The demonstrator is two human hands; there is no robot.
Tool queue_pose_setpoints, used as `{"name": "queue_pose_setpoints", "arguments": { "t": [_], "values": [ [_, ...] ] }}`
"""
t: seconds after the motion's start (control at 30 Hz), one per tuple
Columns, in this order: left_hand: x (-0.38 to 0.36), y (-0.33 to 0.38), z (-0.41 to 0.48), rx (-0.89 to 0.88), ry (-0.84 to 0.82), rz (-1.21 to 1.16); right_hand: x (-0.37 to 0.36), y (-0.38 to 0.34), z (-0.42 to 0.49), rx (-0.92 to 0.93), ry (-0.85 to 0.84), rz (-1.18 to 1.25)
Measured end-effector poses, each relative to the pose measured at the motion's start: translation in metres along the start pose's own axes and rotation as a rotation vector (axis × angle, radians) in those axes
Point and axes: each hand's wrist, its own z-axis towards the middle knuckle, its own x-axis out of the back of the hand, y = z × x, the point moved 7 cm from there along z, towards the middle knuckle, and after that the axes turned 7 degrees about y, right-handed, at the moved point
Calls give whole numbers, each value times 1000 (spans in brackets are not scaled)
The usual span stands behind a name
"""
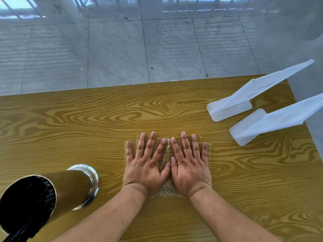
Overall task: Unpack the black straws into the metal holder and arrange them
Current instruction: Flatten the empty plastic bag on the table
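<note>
The shiny metal holder (76, 187) stands at the near left of the wooden table (104, 119). Its mouth is packed with black straws (29, 203), whose ends show inside the rim. A clear, crinkled plastic wrapper (167, 149) lies flat on the table in front of me. My left hand (146, 165) and my right hand (189, 165) lie side by side on it, palms down with fingers spread straight, pressing it flat. Nothing is held in either hand.
Two white plastic stands (230, 107) (253, 131) rest on the table at the right, holding up a translucent panel. The table's far edge runs across the middle of the view, with grey tiled floor (157, 49) beyond it.
</note>
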Motion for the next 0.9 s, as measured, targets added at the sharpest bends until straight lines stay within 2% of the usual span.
{"name": "queue_pose_setpoints", "arguments": {
  "t": [0.2,0.37,0.53,0.6,0.77,0.9],
  "values": [
    [1,3,0,2,-18,-14,1,0,0,-3,-37,-20],
    [-3,1,-3,30,-230,75,20,0,4,27,-152,10],
    [14,-1,-24,139,-420,195,52,-16,-30,95,-80,36],
    [31,-7,-39,177,-457,210,55,-21,-58,99,-100,40],
    [79,-2,-77,-30,-406,105,43,-31,-109,98,-271,71],
    [105,-9,-107,-37,-486,58,38,-51,-122,104,-343,53]
  ]
}}
